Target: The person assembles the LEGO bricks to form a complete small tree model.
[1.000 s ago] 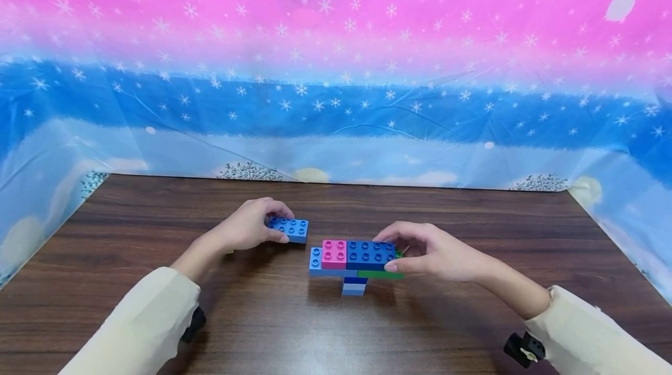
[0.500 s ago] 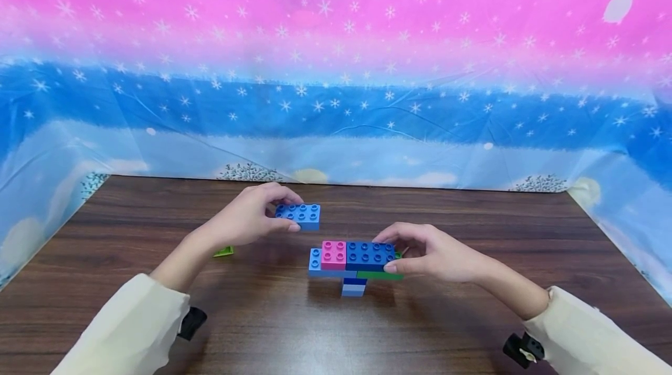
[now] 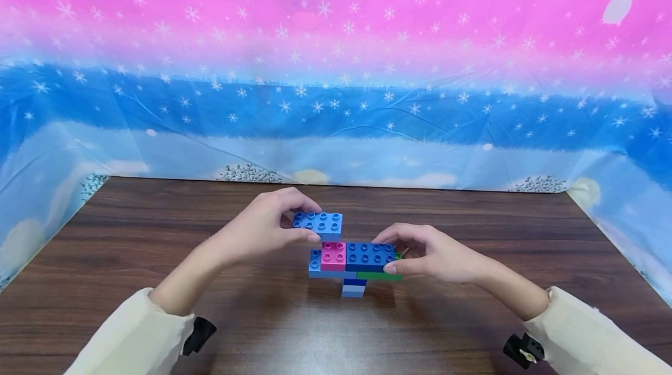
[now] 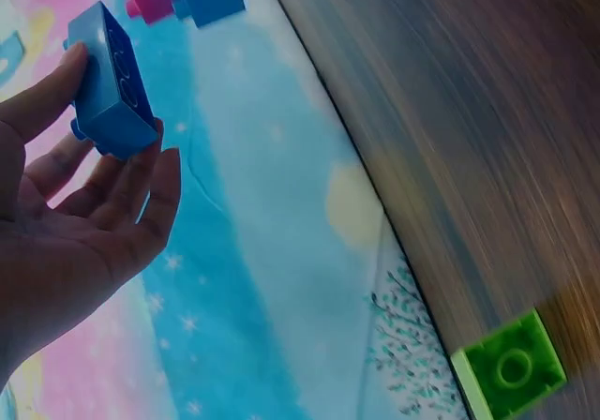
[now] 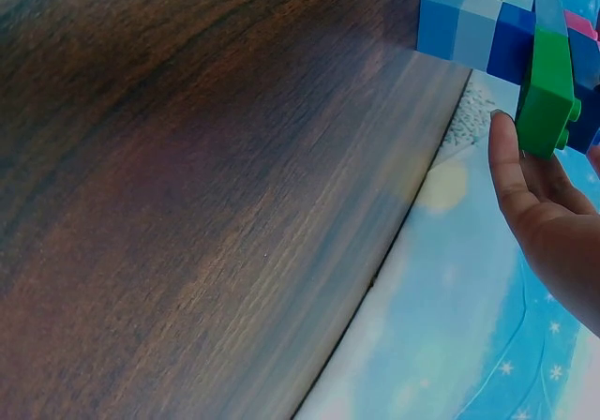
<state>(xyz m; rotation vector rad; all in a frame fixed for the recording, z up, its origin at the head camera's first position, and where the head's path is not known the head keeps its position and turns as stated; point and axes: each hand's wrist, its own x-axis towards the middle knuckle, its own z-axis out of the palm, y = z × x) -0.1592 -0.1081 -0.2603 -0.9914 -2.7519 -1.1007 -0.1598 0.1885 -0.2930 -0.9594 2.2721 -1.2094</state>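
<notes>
My left hand (image 3: 265, 226) pinches a light blue toy building brick (image 3: 322, 223) between thumb and fingers. That brick hovers over the left part of a brick structure, just above and behind a pink brick (image 3: 333, 256). Beside the pink brick lies a dark blue brick (image 3: 367, 256), whose right end my right hand (image 3: 441, 253) grips by its sides. Under these two are another light blue brick (image 3: 315, 264) and a green brick (image 5: 546, 87). A narrow column (image 3: 354, 289) of blue bricks holds the structure up from the table.
A small loose green brick (image 4: 511, 368) rests on the wooden table (image 3: 294, 328), hidden behind my left arm in the head view. A patterned cloth (image 3: 336, 101) hangs along the back and sides.
My left hand has lifted the light blue brick and carried it right, over the structure. The right hand has kept its hold on the dark blue brick.
</notes>
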